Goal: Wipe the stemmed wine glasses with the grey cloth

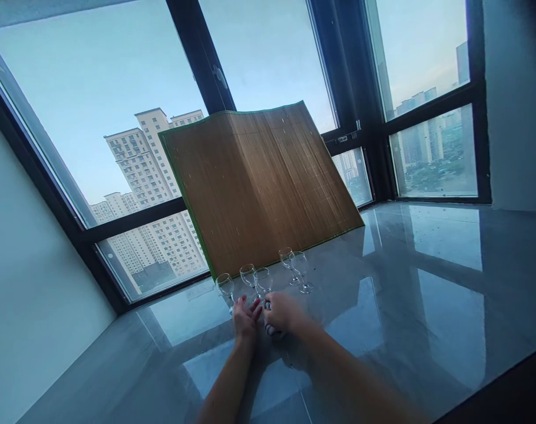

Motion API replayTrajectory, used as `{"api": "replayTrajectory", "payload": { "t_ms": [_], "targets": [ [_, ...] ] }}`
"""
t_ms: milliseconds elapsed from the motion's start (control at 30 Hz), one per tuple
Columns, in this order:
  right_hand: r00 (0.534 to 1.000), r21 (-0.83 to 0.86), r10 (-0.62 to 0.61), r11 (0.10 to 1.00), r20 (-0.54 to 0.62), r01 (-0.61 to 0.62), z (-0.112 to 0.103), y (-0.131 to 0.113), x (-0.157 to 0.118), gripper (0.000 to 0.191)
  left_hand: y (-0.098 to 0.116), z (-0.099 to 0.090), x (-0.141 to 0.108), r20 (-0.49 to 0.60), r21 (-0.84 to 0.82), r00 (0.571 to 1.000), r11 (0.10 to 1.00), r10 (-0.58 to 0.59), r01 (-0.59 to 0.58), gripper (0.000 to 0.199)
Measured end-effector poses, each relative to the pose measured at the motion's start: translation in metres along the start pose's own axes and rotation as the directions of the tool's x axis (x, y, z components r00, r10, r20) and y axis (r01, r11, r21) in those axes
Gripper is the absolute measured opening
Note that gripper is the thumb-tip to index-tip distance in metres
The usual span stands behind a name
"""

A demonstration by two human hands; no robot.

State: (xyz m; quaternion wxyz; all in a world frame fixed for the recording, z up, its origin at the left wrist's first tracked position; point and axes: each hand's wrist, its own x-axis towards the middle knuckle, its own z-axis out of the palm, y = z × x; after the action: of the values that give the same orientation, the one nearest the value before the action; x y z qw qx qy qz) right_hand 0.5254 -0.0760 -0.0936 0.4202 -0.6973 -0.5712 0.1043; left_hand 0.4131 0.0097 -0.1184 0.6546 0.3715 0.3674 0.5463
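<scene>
My left hand (pixel 245 317) is open, fingers apart and stretched forward, close to the stems of the wine glasses. Just to its right, my right hand (pixel 282 312) is closed around a small dark-and-light striped thing (pixel 273 331), which looks like bunched cloth; most of it is hidden by the fingers. Clear stemmed wine glasses stand in a loose row beyond my hands: one at the left (pixel 225 285), a pair in the middle with the nearer glass (pixel 263 279) behind my fingers, and a pair at the right with its front glass (pixel 300 264) upright.
A large brown bamboo mat (pixel 268 182) with green edging leans against the dark window frame (pixel 197 53) behind the glasses. The glossy grey tiled surface (pixel 409 294) reflects the windows. A pale wall (pixel 29 282) rises at the left.
</scene>
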Motion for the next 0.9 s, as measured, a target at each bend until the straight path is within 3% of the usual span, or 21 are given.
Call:
{"api": "replayTrajectory", "payload": {
  "t_ms": [167, 367, 700, 900],
  "targets": [
    [0.985, -0.144, -0.097, 0.983, 0.142, 0.118, -0.007, -0.008, -0.005, 0.021, 0.019, -0.009, 0.005, 0.109, -0.128, 0.985, 0.981, -0.136, 0.149, 0.012],
    [0.983, -0.275, -0.028, 0.958, 0.182, 0.078, -0.009, -0.009, -0.006, 0.035, 0.022, -0.012, 0.004, 0.301, -0.251, 0.927, 0.919, -0.223, 0.302, 0.022],
    [0.993, -0.332, 0.056, 0.943, 0.105, -0.018, -0.007, -0.005, -0.005, 0.032, 0.017, -0.009, 0.003, 0.349, -0.193, 0.914, 0.938, -0.208, 0.287, 0.019],
    [0.999, -0.363, 0.054, 0.931, 0.006, -0.048, -0.008, -0.008, -0.008, 0.032, 0.012, -0.004, 0.001, 0.257, -0.119, 0.952, 0.972, -0.169, 0.205, 0.017]
  ]
}}
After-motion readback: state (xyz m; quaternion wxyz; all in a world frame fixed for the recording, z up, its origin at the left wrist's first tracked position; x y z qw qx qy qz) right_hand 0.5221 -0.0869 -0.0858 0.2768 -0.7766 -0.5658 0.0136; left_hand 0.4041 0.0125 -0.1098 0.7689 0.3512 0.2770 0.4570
